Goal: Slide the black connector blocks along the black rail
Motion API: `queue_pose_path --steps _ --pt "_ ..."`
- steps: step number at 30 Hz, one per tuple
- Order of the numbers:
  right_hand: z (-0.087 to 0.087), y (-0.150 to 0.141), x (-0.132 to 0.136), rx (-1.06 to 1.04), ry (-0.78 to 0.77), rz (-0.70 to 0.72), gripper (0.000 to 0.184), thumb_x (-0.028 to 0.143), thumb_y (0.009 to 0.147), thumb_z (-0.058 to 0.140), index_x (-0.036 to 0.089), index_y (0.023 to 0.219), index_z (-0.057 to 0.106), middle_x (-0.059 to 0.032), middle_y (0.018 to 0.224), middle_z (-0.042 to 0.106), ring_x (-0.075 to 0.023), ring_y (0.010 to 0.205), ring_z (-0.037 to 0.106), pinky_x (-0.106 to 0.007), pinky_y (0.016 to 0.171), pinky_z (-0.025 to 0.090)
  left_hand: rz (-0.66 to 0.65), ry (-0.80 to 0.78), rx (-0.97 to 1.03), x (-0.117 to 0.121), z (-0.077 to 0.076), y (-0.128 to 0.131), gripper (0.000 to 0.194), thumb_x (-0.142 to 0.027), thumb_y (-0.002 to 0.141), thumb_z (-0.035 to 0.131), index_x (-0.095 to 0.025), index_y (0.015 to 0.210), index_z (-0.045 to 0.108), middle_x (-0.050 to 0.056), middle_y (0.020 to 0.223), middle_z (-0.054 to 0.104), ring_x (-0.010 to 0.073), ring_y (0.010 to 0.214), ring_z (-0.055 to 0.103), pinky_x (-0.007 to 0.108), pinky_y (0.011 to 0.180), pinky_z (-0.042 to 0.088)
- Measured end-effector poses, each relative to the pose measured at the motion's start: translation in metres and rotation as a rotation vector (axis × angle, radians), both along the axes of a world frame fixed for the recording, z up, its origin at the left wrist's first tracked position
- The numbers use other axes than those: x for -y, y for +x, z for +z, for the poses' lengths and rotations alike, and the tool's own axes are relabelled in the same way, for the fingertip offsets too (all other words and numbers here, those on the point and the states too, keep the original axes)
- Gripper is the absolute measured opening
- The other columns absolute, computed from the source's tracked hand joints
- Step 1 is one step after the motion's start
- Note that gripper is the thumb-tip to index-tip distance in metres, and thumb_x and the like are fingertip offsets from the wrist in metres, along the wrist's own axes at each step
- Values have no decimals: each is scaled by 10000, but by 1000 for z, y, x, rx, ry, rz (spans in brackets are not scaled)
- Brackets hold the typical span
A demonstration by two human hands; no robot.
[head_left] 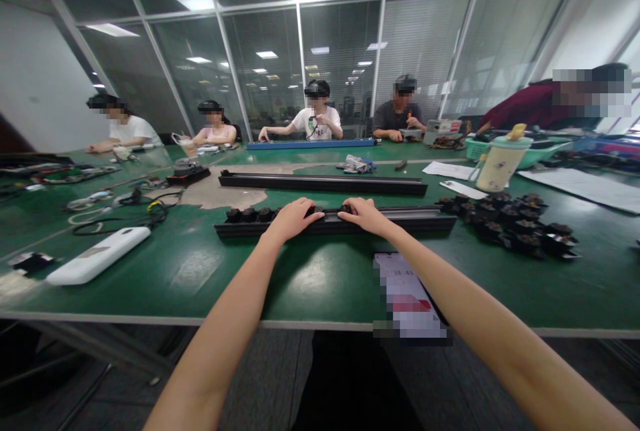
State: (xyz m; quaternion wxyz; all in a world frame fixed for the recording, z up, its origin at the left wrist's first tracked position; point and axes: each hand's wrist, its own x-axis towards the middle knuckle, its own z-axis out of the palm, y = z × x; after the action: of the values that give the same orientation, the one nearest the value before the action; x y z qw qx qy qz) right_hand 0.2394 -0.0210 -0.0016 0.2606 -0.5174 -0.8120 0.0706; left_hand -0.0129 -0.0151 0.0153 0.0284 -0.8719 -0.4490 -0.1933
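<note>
A long black channel-shaped rail [410, 224] lies crosswise in front of me, with several small black parts [250, 215] seated in a row in its left section. My left hand [295, 218] curls over the middle of the rail, thumb and fingers closed around a small black part [314, 210]. To its right, my right hand [364, 215] pinches another small black part [345, 209] at the rail. My fingers partly cover both parts. At the right end of the rail lies a heap of loose black parts [517, 224] with brownish centres.
A second black rail [320, 182] lies beyond. A phone [413, 294] sits at the front edge, a white oblong device [100, 256] and cables [130, 211] to the left. A cup [501, 163] and papers [590, 188] are right. Several people sit or lean across the table.
</note>
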Motion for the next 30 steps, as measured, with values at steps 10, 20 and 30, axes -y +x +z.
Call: queue_pose_path --steps 10,20,30 --pt "-1 2 -2 -3 -6 6 231 417 985 615 191 1025 644 -51 916 685 -219 885 572 -333 803 276 -10 6 0 -2 -1 -1 394 -546 1032 513 -196 1108 679 111 1210 707 286 1130 665 390 982 533" --pt "-2 3 -3 -17 3 6 224 415 983 625 194 1009 640 -39 893 672 -208 864 565 -331 799 285 -11 5 7 0 0 -1 384 -535 1032 520 -193 1097 682 111 1192 709 286 1112 669 399 988 529" --pt "-1 4 -3 -27 -15 0 237 414 977 621 182 1011 649 -40 880 662 -210 852 565 -342 811 302 1 -4 6 0 1 0 382 -537 1031 526 -195 1099 683 107 1189 710 288 1113 669 395 982 532"
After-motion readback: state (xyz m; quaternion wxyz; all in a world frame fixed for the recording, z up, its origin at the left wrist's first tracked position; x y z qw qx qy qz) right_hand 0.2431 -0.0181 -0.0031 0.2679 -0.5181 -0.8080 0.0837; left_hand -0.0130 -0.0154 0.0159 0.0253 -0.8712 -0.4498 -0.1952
